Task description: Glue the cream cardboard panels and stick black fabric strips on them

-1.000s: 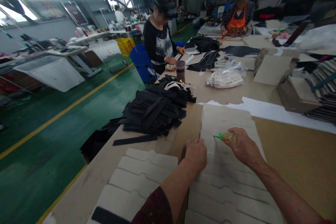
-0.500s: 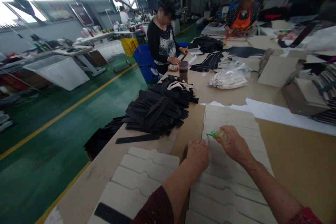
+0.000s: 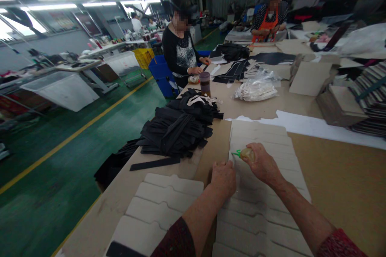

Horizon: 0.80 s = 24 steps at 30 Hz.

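My right hand is wrapped round a small, squat yellowish squeeze bottle with a green nozzle, probably glue. The nozzle points left, close over the left edge of a row of overlapping pale board pieces. Just below the nozzle, at that same edge, my left hand has its fingers curled and closed. Its fingertips are partly hidden, so what they grip cannot be made out. A second overlapping set of pale boards lies left of my left forearm, with a black strip across its near end.
Black fabric strips are heaped on the table beyond my left hand. Behind them stand a brown-filled jar and a clear plastic bag. Stacked boards stand at right. One co-worker handles pieces across the table; another is farther back.
The whole view has shifted slightly, so things sit a little further left. The bottle's nozzle stays near the boards' left edge, and both hands keep about the same hold.
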Available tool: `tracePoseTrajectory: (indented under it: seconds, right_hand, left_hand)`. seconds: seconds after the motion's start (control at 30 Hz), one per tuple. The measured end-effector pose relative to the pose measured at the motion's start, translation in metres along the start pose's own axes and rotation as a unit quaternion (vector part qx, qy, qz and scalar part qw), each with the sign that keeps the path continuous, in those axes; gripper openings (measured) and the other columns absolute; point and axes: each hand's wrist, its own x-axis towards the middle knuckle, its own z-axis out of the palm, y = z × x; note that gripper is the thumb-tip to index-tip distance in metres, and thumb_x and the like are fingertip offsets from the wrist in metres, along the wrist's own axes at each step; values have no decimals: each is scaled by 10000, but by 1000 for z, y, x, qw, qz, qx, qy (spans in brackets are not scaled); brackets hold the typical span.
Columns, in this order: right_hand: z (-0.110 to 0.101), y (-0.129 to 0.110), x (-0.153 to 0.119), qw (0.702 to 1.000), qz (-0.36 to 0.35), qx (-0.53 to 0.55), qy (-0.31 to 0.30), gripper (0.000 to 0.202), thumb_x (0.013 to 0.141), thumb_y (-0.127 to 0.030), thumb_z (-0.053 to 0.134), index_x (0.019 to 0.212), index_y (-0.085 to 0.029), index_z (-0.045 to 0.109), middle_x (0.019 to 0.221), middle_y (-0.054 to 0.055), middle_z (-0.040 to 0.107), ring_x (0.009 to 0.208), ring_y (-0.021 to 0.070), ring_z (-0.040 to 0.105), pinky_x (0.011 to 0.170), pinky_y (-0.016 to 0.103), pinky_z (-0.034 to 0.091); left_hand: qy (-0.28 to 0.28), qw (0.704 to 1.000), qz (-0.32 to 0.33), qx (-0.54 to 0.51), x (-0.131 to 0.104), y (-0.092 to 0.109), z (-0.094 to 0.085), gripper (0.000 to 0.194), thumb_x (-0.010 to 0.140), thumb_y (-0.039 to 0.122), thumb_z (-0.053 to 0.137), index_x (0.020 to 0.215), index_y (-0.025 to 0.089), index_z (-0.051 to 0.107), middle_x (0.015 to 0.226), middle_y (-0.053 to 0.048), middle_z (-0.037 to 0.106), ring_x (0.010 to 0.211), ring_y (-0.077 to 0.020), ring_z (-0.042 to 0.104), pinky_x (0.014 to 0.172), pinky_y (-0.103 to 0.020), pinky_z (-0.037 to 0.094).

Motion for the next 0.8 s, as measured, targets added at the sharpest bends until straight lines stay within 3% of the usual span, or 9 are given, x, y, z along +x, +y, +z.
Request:
tracePoseTrajectory:
  seconds: [0.1,0.33,0.63,0.8]
  right_hand:
    - [-8,15,-7,1000,11,-17,-3,245,884,-324,547,1104,-216,526,1116,94,578,901,231,623,678,327,471]
    - [-37,74,-29,998,59,-18,30,346,840,-429,560,1099,-201,538,1077,112,617,912,253,626,747,370,493]
    - [-18,40,-24,997,68,19,41,300,866,-389,534,1111,-216,527,1098,92,586,924,241,617,747,354,497]
    - [-38,72,-38,995,90,18,51,335,840,-424,555,1088,-199,543,1072,108,601,909,253,616,788,385,493]
  left_hand:
    - [-3,1000,1,3,-1,0,-3,230,839,220,523,1032,177,641,1128,-112,584,1082,-265,531,943,-483,410]
    - [-6,1000,0,-2,-1,-1,-2,220,843,217,520,1032,186,627,1126,-110,580,1073,-267,528,930,-480,411]
    - [-13,1000,6,26,-2,-2,-4,228,815,197,523,1023,199,615,1134,-100,582,1069,-261,530,905,-457,412]
    - [-19,999,8,31,-1,-3,-5,244,816,183,513,1039,200,610,1145,-103,579,1082,-269,529,898,-464,411]
